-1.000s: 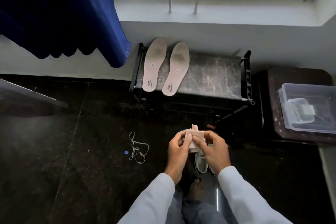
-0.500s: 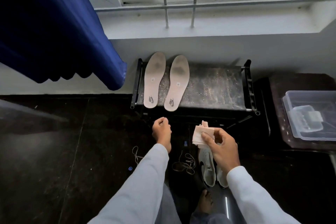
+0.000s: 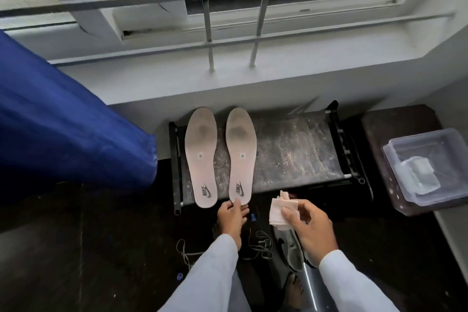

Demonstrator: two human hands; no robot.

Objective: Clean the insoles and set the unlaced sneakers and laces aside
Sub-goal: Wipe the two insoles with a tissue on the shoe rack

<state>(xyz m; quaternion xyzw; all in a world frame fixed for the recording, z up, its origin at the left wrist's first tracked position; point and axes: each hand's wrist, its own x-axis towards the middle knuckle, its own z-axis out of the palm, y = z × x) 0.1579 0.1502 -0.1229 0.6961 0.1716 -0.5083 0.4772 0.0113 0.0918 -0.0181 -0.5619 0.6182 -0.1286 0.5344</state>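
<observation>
Dark floor tiles (image 3: 76,248) are running up to a white wall under a barred window (image 3: 207,20), with a blue curtain (image 3: 63,134) hanging at the left. A low black-framed rack (image 3: 296,154) is standing against the wall, its top mottled and scuffed.

Two pale insoles are lying side by side on the rack's left half, heels toward the person: the left insole (image 3: 201,157) and the right insole (image 3: 240,154). Each is showing "NIKE" with a swoosh at the heel and a small square label mid-length (its mark is too small to read). Both are looking greyed and soiled toward the toe end.

To the right, a clear plastic tub (image 3: 430,167) is sitting on a dark stand (image 3: 395,121), holding a smaller clear plastic piece; what it is, I cannot tell.

The left hand (image 3: 231,218) is pinching the heel end of the right insole, with the thumb on top and the fingers curling under the edge. The right hand (image 3: 311,228) is gripping a folded pale cloth (image 3: 278,210), thumb pressing across it.

Below that hand the sneakers (image 3: 291,248) are lying on the floor, unlaced, with a dark lace (image 3: 258,246) in a loose tangle just beside them and a lighter lace (image 3: 186,253) further left.
</observation>
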